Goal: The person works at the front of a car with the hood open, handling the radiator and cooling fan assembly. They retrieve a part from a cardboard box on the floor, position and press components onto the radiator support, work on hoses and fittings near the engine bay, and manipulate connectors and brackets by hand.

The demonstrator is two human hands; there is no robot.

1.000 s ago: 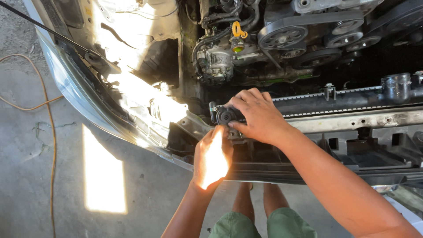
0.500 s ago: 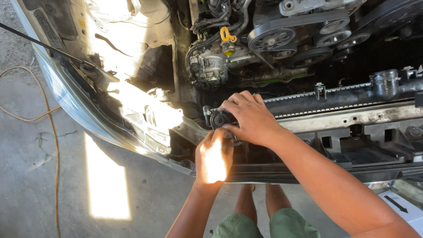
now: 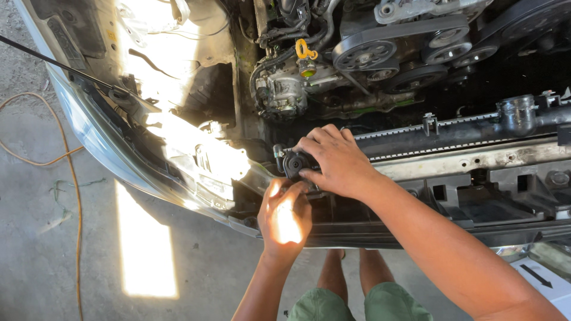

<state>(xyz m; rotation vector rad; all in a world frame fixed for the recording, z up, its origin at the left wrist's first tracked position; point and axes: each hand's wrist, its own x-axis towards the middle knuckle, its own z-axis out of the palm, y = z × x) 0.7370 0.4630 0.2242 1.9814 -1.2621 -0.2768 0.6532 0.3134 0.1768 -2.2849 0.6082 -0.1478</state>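
Hard sunlight glares on the left hand (image 3: 285, 217) and floor (image 3: 146, 249) — engine bay (image 3: 416, 53) shadowed, focus sharp.

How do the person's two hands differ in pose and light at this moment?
The right hand comes in from the right and lies palm down over the small black part, fingers curled round it; the left hand comes up from below and reaches under that part. The left hand is struck by bright sun, while the right hand is in shade. Both are bare and meet at the front corner of the radiator.
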